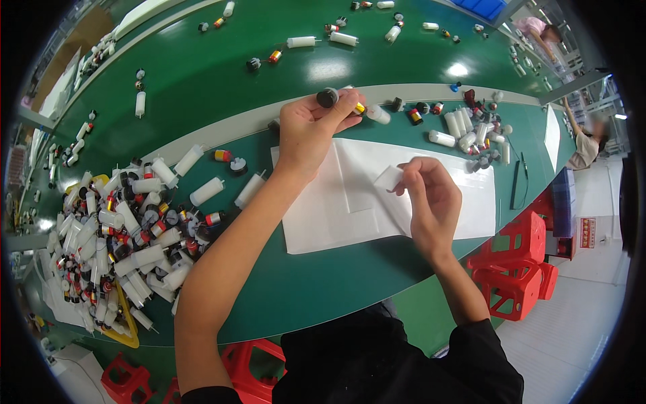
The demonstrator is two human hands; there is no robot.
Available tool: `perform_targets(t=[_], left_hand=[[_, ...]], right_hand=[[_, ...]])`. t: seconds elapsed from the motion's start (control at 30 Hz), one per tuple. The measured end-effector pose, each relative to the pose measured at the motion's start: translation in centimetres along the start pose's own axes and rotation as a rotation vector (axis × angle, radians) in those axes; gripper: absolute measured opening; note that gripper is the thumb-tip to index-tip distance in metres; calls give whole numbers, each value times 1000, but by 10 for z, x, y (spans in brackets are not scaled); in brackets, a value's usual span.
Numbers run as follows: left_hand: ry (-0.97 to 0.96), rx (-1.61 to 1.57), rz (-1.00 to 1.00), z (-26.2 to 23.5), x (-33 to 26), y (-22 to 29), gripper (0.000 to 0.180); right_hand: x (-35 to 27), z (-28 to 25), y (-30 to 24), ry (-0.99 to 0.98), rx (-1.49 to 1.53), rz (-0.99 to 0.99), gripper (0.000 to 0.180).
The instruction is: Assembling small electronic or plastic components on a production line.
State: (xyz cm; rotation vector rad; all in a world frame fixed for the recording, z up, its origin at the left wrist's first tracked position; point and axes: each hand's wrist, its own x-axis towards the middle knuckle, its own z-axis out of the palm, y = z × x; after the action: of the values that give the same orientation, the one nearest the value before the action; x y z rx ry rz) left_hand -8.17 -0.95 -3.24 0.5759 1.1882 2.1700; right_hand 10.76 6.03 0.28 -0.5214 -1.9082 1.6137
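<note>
My left hand [306,131] is raised over the far edge of the white sheets, its fingers closed around a small assembly. A round black cap [328,98] shows at one end of it and a small yellow, black and red cylinder [359,108] pokes out by the fingertips. My right hand [434,202] pinches a small white square piece [388,179] between thumb and fingers, above the sheets. White paper or film sheets [316,225] lie under both hands. A translucent white tube [379,114] is just right of my left fingertips; I cannot tell whether it touches them.
A big heap of white tubes [145,259] and small cylinders overflows a yellow tray [128,316] at left. More tubes [461,121] lie at right, near a thin black tool [518,182]. Parts dot the green conveyor [202,74] beyond. Red stools [511,283] stand at right; other people are further off.
</note>
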Motion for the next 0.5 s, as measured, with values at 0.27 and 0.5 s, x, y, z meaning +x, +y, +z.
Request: perform_targets(t=[0.27, 0.5], left_hand=[[2, 21, -25, 1, -2, 1, 25], [-7, -29, -4, 2, 1, -1, 23]], right_hand=[[25, -22, -1, -291, -410, 252, 12], [12, 6, 6, -227, -984, -313, 23]])
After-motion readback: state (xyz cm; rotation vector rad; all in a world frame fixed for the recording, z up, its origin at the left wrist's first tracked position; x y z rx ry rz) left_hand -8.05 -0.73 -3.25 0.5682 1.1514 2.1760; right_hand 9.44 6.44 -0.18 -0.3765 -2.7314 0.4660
